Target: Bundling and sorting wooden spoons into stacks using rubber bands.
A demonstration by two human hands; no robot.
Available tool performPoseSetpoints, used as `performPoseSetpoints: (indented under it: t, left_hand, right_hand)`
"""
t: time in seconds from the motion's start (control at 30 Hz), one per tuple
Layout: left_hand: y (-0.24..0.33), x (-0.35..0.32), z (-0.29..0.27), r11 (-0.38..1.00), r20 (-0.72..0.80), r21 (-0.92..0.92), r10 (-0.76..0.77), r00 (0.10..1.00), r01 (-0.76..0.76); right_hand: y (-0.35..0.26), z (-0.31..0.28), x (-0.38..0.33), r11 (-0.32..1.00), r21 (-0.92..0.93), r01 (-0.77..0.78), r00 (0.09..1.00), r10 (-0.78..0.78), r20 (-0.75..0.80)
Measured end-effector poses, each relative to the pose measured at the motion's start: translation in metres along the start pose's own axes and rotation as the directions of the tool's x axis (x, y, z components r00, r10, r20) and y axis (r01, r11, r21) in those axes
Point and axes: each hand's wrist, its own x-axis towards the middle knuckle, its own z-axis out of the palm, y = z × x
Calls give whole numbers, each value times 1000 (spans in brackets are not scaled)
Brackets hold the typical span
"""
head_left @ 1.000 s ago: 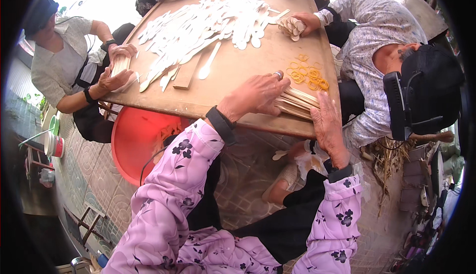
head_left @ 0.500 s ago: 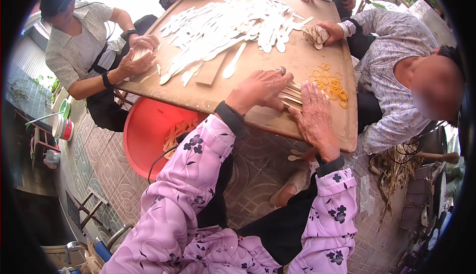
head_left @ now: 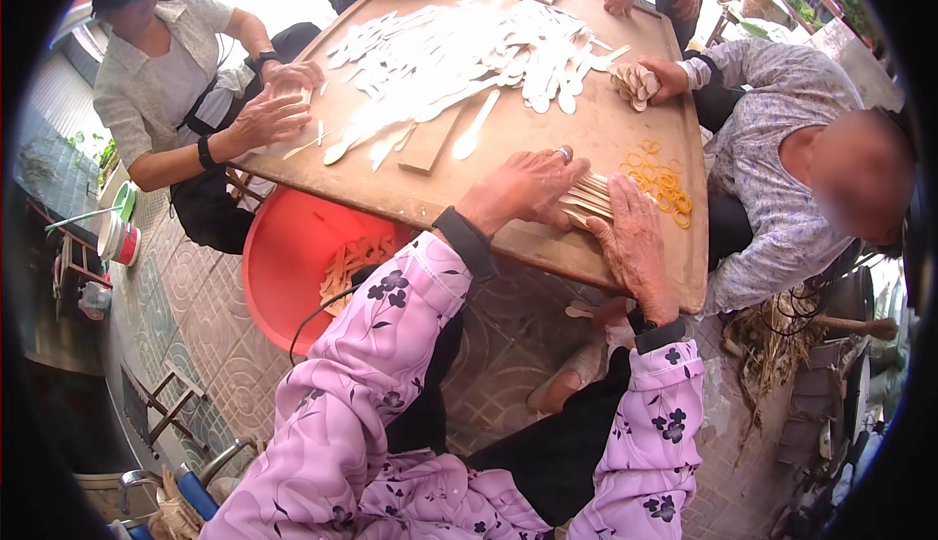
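A bundle of wooden spoons lies on the board table near its front edge, only the edges of the stacked wood showing. My left hand presses against its left side with bent fingers, a ring on one of them. From the right, my right hand holds the same bundle, its fingers stretched along that side. Yellow rubber bands are scattered just beyond my right hand. Ahead of my left hand lie a single pale spoon and a flat wooden block.
A big heap of pale spoons covers the table's middle. On the right, a co-worker's hand grips a spoon bundle; at left, another person's hands hold sticks. A red tub with wooden pieces stands below the table's left edge.
The view has shifted slightly, so the table sits a little lower and further right. Both my hands stay on the bundle. The left co-worker's hands have drawn closer together around their sticks.
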Motion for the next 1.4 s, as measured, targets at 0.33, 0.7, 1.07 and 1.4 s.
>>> performPoseSetpoints:
  t: [0.33, 0.7, 1.07, 1.4]
  left_hand:
    - [7, 3, -7, 1000, 44, 0, -14, 999, 14]
    - [4, 10, 1, 999, 29, 31, 10, 1000, -11]
    - [-3, 7, 12, 991, -43, 107, 80, 996, -75]
    - [13, 11, 1, 996, 35, 87, 15, 999, -18]
  right_hand:
    - [48, -28, 3, 951, 286, -116, 990, 135, -50]
    - [23, -11, -3, 999, -52, -7, 997, 11, 81]
    - [1, 3, 5, 998, -62, 29, 995, -23, 101]
    - [3, -2, 5, 999, -45, 19, 988, -12, 152]
